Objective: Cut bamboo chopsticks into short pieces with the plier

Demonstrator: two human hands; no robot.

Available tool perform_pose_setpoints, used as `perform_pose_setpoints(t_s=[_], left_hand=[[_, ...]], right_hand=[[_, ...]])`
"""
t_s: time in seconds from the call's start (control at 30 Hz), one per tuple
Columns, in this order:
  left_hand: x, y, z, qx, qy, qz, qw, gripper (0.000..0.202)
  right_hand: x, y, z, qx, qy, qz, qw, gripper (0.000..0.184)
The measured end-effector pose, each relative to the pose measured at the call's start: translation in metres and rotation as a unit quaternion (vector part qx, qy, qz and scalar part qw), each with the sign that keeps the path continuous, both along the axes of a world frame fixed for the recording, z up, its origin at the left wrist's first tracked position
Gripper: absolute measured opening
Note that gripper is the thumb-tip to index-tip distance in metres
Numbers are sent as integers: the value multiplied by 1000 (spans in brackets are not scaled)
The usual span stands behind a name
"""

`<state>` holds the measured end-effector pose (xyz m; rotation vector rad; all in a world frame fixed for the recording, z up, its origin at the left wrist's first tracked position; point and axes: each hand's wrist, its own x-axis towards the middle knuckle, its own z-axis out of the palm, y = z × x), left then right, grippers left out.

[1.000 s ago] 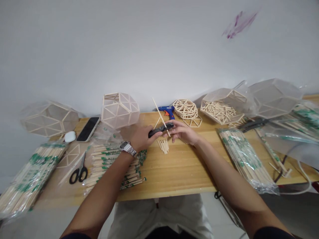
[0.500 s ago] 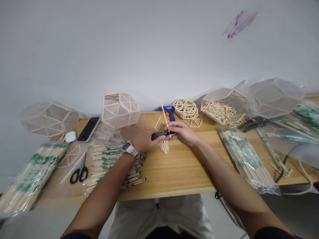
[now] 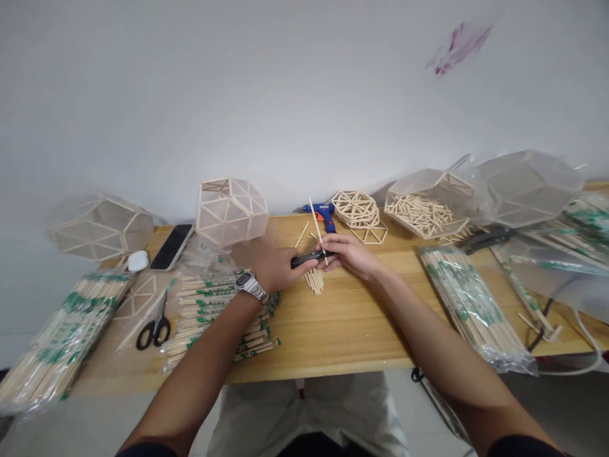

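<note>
My left hand (image 3: pixel 276 266), with a silver watch at its wrist, is closed around a slim black hand tool (image 3: pixel 304 258) whose exact kind I cannot make out. My right hand (image 3: pixel 349 255) pinches a thin wooden chopstick (image 3: pixel 316 219), which stands up at a tilt across the tool's right end. The right fingertips also touch that end of the tool. Just below the hands lies a small bunch of short cut sticks (image 3: pixel 314 281) on the wooden table (image 3: pixel 333 336). Behind them is a blue glue gun (image 3: pixel 325 214), partly crossed by the chopstick.
Wrapped chopsticks (image 3: pixel 214 311), scissors (image 3: pixel 153 330) and a phone (image 3: pixel 172 246) lie left. Stick-framed polyhedron shells (image 3: pixel 233 212) line the wall; one shell (image 3: pixel 428 209) holds many cut sticks. Stacked stick frames (image 3: pixel 356 209) stand behind my right hand. A chopstick pack (image 3: pixel 469 304) lies right.
The whole view has shifted very slightly. Both hands keep the same hold on the black tool and the chopstick, with no clear movement.
</note>
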<state>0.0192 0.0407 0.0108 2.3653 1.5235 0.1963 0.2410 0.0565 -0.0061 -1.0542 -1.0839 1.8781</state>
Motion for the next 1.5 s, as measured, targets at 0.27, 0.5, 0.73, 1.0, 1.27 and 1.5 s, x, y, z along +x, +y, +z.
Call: perform_pose_setpoints(t_s=[0.27, 0.5, 0.73, 1.0, 1.27, 1.5], left_hand=[[-1, 1, -3, 16, 4, -2, 1000, 69], [-1, 1, -4, 14, -4, -1, 1000, 68], [-1, 1, -3, 7, -2, -5, 1000, 66], [-1, 1, -2, 4, 34, -1, 999, 74], [-3, 6, -8, 4, 39, 27, 999, 76], [-4, 11, -11, 33, -88, 127, 987, 62]], right_hand=[[-1, 0, 1, -8, -2, 0, 1000, 14], [-1, 0, 0, -13, -5, 0, 1000, 14], [0, 0, 0, -18, 1, -6, 1000, 12], [-1, 0, 2, -20, 0, -16, 1000, 9], [0, 2, 1, -3, 30, -73, 997, 10], [2, 4, 5, 73, 33, -163, 983, 20]])
